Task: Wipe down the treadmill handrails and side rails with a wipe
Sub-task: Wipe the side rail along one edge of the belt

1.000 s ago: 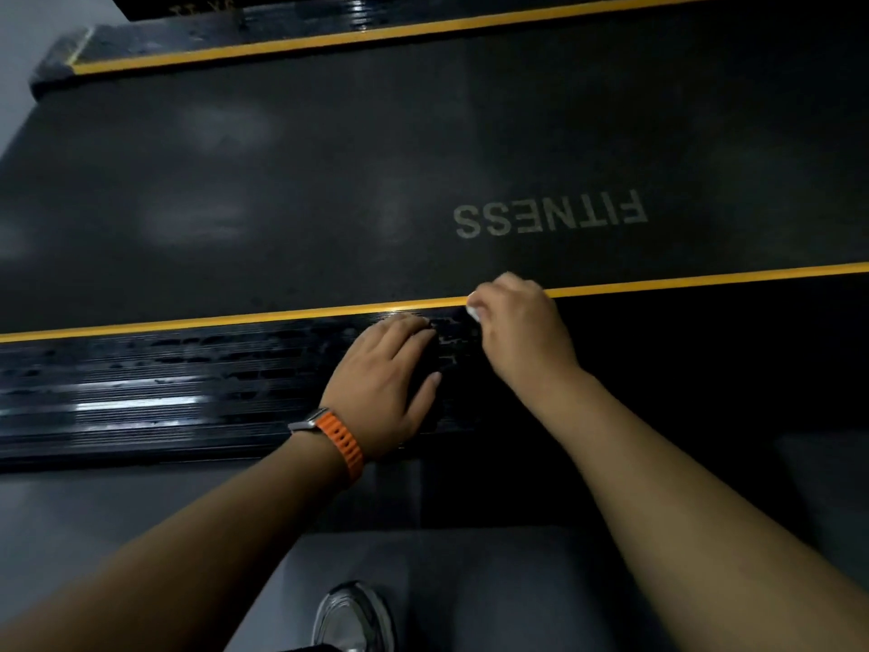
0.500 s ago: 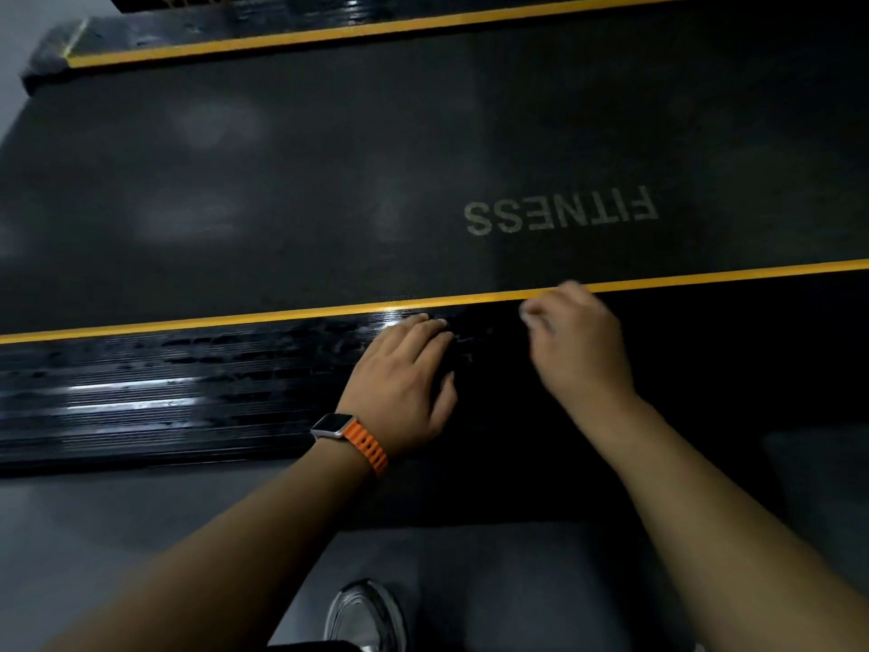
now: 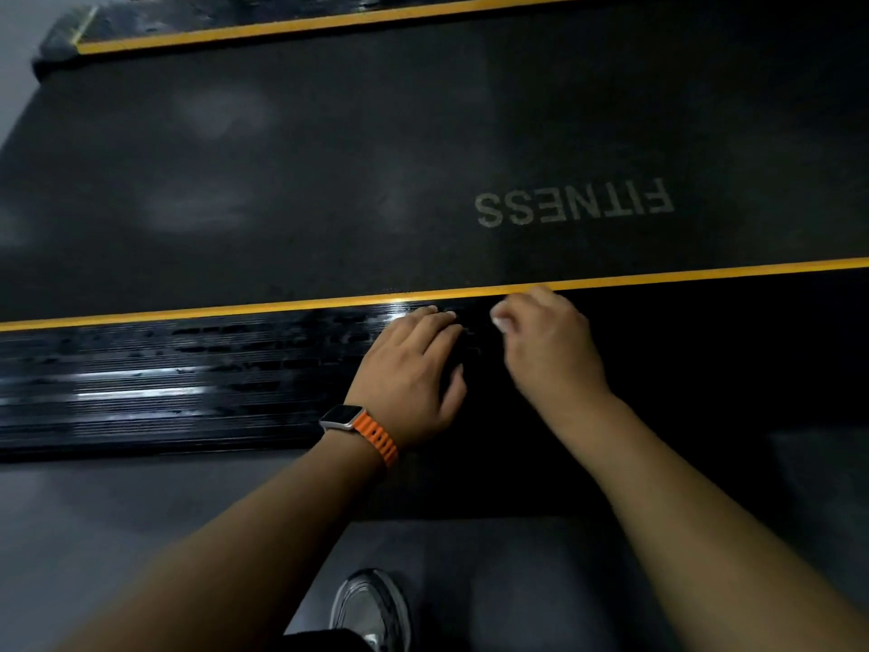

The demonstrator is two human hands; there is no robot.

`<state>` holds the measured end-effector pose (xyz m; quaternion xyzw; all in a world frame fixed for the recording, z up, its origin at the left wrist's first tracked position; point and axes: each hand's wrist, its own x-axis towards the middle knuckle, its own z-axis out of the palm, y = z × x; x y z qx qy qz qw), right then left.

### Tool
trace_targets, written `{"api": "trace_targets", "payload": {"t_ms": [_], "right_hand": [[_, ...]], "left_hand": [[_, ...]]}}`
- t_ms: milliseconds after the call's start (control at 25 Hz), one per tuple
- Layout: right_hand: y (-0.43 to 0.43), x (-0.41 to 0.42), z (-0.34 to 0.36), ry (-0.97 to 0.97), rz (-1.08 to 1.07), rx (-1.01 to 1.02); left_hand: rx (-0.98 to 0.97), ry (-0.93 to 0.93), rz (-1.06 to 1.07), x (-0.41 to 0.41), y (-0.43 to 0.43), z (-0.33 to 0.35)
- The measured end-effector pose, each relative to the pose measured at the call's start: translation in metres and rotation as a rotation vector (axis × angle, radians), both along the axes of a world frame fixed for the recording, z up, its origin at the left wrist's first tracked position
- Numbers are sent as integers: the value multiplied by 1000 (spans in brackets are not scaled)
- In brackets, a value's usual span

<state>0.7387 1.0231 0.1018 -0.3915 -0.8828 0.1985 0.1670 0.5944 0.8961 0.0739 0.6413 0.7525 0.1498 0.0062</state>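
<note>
Centrally, the left hand (image 3: 414,369) lies flat, fingers straight, on the side rail (image 3: 141,383). Just beside it, the right hand (image 3: 550,350) pinches a wipe (image 3: 501,323).

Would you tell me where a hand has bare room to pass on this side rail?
Left of the left hand, the side rail lies bare between the yellow stripe and the floor. The belt beyond the stripe is bare too. Crowded: mid-rail, where the left hand presses beside the right hand pinching the wipe.
</note>
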Motion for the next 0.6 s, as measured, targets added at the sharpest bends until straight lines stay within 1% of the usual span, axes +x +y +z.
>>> {"api": "trace_targets", "payload": {"t_ms": [120, 160, 240, 320, 360, 400, 520, 560, 600], "right_hand": [[23, 38, 3, -43, -197, -20], [21, 34, 2, -48, -213, -2], [3, 6, -2, 8, -101, 14], [-14, -13, -2, 0, 39, -3], [-11, -9, -3, 0, 50, -13], [-1, 6, -2, 11, 15, -10], [22, 70, 9, -21, -242, -7], [24, 81, 8, -40, -304, -11], [21, 79, 6, -42, -317, -3]], "left_hand": [[-7, -9, 10, 0, 0, 1], [-4, -9, 12, 0, 0, 1], [0, 0, 8, 1, 0, 0], [4, 3, 7, 1, 0, 0], [3, -1, 8, 1, 0, 1], [-1, -6, 9, 1, 0, 2], [-9, -8, 19, 1, -1, 4], [-9, -9, 20, 1, -1, 4], [-10, -13, 19, 1, 0, 3]]}}
